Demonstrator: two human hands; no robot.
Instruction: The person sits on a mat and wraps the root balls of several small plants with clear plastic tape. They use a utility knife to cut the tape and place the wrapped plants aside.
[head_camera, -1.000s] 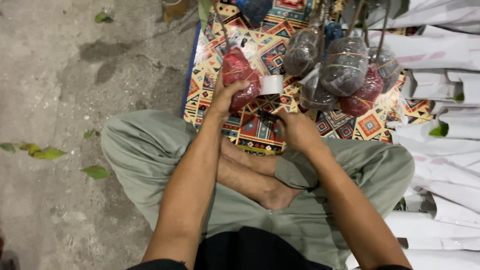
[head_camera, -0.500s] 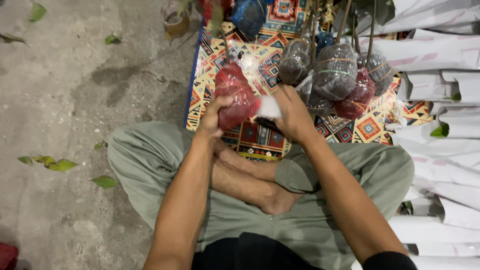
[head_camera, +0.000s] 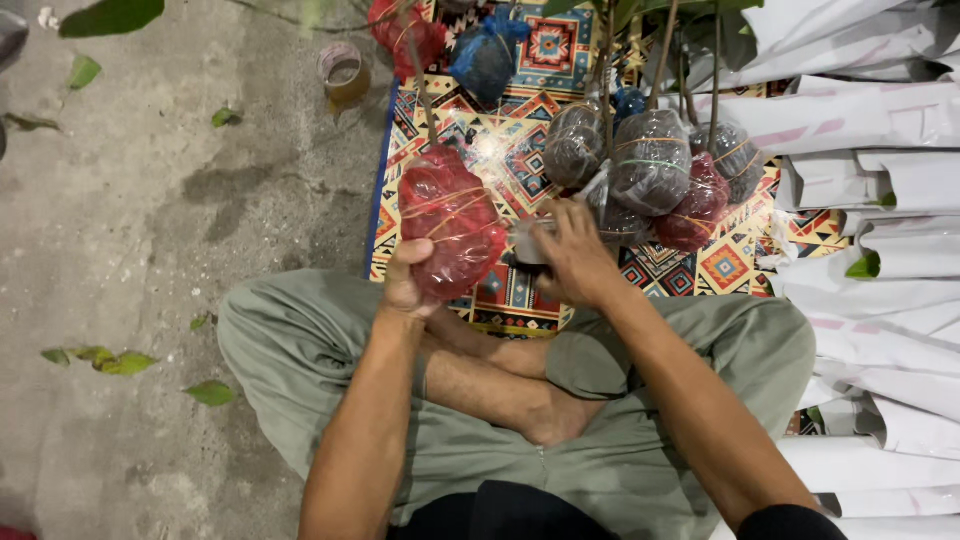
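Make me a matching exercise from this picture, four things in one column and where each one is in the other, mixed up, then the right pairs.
Things:
1. red-wrapped root ball
2. roll of tape
3. blue-wrapped root ball
4. small jar

Places:
A. on the concrete floor, just off the mat's left edge
B. held up by the left hand
C. at the far end of the patterned mat
D. under the fingers of the right hand

Pairs: 1-B, 2-D, 3-C, 4-A
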